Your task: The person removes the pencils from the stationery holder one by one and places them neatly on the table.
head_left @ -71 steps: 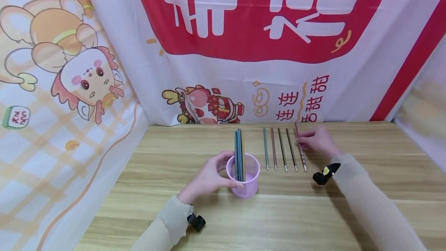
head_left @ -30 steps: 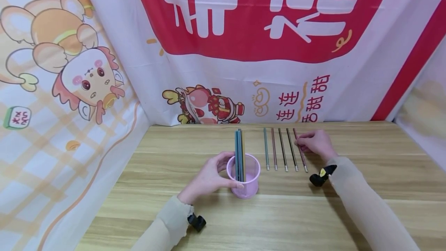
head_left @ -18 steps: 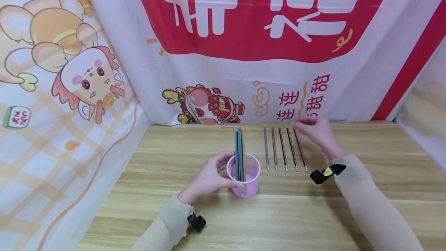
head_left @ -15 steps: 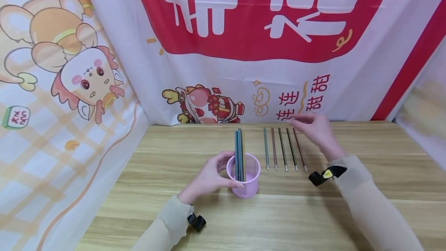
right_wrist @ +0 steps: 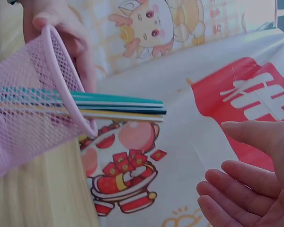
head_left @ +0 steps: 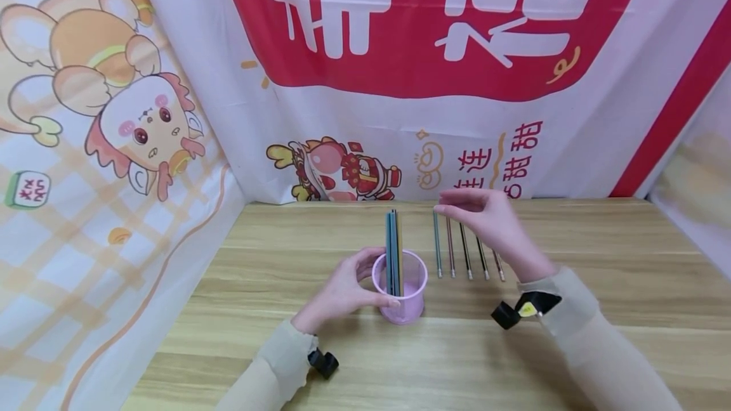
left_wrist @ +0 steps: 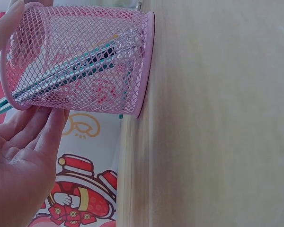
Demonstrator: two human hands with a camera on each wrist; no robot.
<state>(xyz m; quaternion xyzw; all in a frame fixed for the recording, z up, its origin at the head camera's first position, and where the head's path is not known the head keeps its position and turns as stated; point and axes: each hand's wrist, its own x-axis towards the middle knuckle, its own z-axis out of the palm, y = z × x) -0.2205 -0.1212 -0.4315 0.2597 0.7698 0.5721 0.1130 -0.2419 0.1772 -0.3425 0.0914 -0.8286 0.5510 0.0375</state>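
Note:
My left hand [head_left: 345,287] grips a pink mesh pen cup [head_left: 408,311] near its rim, thumb in front and fingers behind, the cup standing upright on the table. Several pencils [head_left: 391,249], teal, dark and yellowish, lean inside against the cup's left side. To the right of the cup several pencils lie side by side in a row, eraser ends toward me, among them a teal pencil [head_left: 437,243] and a black pencil [head_left: 466,252]. My right hand [head_left: 488,217] is over the far ends of that row, partly covering them. In the right wrist view its fingers [right_wrist: 248,182] are apart, holding nothing.
The wooden table [head_left: 274,309] meets a printed cloth backdrop [head_left: 342,110] just behind the pencils. Another printed cloth [head_left: 188,259] slopes along the left side. Black wrist cameras show on both sleeves, the right camera [head_left: 506,314] above the table.
My right hand let go of the rightmost pencil, leaving it in the row, then rose and moved left across the far ends. The left hand and cup stayed in place.

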